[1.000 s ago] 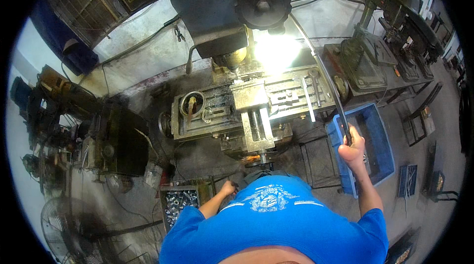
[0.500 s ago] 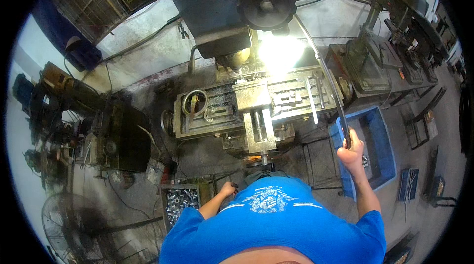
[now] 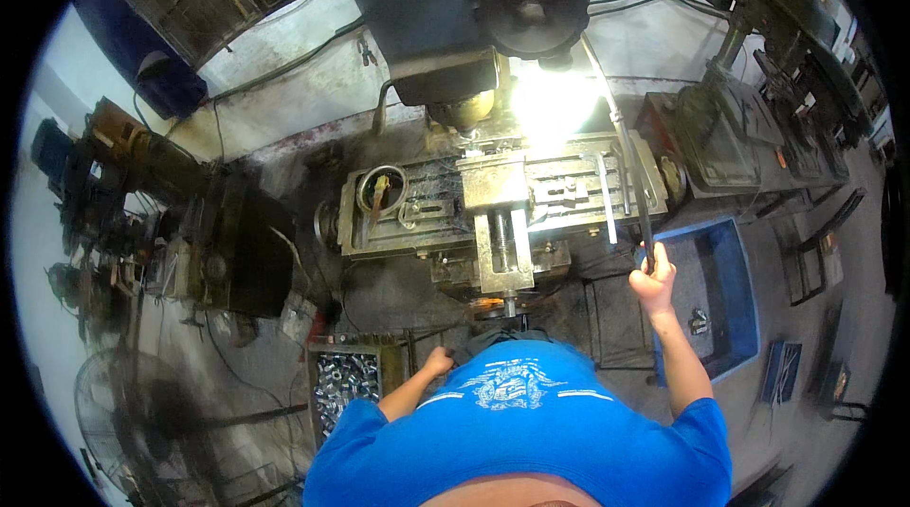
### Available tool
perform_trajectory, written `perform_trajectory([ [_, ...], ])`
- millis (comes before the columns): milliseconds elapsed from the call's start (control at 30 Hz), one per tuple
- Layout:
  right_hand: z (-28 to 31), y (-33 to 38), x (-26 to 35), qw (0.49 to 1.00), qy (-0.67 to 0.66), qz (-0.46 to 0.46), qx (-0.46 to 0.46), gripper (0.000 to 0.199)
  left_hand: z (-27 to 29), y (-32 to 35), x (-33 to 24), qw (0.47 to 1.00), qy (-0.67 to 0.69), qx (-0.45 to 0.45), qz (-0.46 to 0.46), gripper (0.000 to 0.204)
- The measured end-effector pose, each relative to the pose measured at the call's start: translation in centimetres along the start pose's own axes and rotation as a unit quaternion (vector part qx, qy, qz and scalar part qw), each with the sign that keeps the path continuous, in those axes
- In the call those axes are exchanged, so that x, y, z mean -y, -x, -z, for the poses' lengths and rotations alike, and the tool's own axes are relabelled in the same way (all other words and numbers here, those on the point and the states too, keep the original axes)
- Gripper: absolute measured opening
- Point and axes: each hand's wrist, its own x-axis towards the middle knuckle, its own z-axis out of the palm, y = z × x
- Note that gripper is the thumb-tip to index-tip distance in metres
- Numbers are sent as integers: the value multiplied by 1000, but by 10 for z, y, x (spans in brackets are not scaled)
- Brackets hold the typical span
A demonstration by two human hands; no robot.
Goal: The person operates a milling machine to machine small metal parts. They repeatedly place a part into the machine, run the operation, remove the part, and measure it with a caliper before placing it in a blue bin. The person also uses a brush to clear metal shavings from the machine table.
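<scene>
My right hand (image 3: 654, 281) is wrapped round the dark lower end of a long lever (image 3: 632, 161), which slants down from the head of a milling machine. Below the spindle (image 3: 468, 117), a vise (image 3: 495, 187) is fixed on the slotted metal table (image 3: 417, 242). Whether the vise jaws hold a part is too small to tell. My left hand (image 3: 438, 362) is low beside my waist, fingers curled, close to a box (image 3: 391, 370) of small shiny metal parts (image 3: 346, 389); what it may hold is hidden.
A large blue bin (image 3: 742, 284) with a few metal parts (image 3: 700, 321) stands at the right. A ring-shaped piece (image 3: 402, 187) and a T-handled tool (image 3: 605, 199) lie on the machine table. A lamp glares behind the vise. Another machine (image 3: 237, 251) and a fan (image 3: 104, 412) are at left.
The lever's end and my right hand have shifted slightly left against the machine and bin. The whole view has also moved a little. My left hand stays beside my waist.
</scene>
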Motion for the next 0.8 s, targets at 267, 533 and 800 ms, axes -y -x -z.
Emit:
perform_trajectory([
  [267,-64,-34,-107,998,12,-31,-58,26,22,-9,37,991,7,108,75,31],
  [533,-67,-37,-90,991,108,8,-78,27,156,-58,-62,969,206,26,-132,25],
  [800,65,29,72,987,136,-88,-20,50,240,-132,-191,902,356,-100,-223,26],
])
